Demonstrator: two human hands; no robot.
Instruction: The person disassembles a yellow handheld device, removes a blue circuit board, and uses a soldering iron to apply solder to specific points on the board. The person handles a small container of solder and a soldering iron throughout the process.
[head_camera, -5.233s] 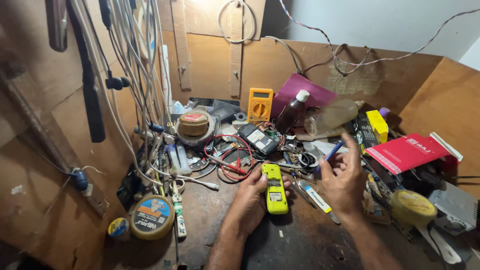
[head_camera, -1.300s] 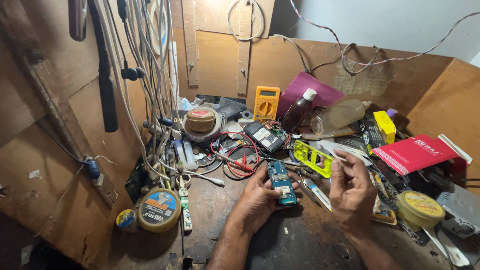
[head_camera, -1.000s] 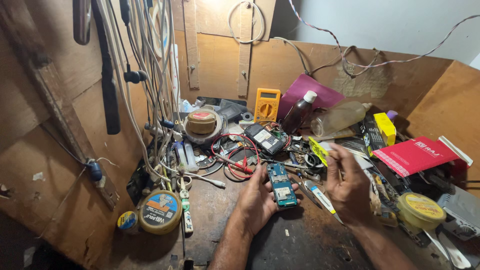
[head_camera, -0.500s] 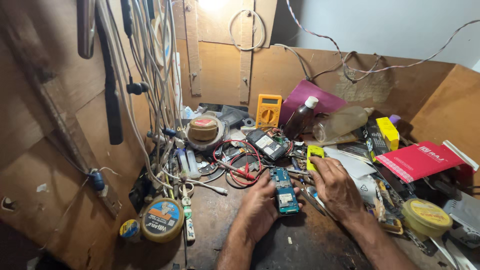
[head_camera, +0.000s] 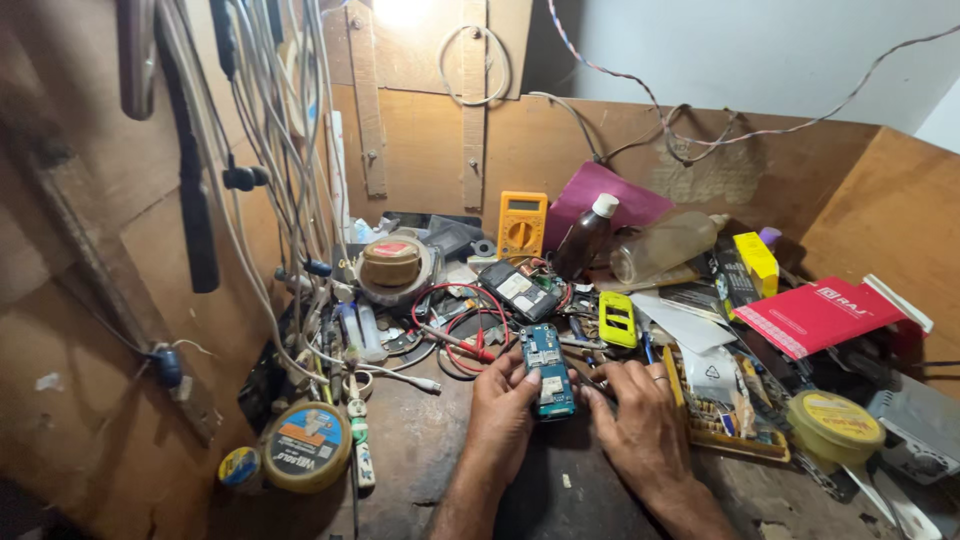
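Two hands meet over a small open phone (head_camera: 548, 370) that lies flat on the dark counter (head_camera: 420, 470), near the person's body. The phone has no front cover, so its blue-green board and little metal parts show. It lies face up, likely so the inside is easy to see and reach.

The left hand (head_camera: 503, 415) has its grip closed on the phone's left edge, thumb on top and fingers curled under the side. That hold keeps the phone from sliding. The right hand (head_camera: 640, 420) rests just beside the phone's right edge, fingers bent and pressed down on the counter. I cannot tell if it holds anything; its fingertips sit among small tools and may only touch them.

A yellow phone cover (head_camera: 617, 318) lies a little behind the right hand, set apart from the phone. Red wires (head_camera: 462, 320) loop on the counter just behind the phone. An orange meter (head_camera: 522, 224) leans on the wooden back wall, close enough to grab. A brown bottle (head_camera: 587, 236) with a white cap stands beside it. A red book (head_camera: 820, 315) lies off to the right, and a yellow round tin (head_camera: 832, 420) sits in front of it. Near the left front stands a big round tin (head_camera: 306, 460). Many cables (head_camera: 290, 150) hang down the left wall.
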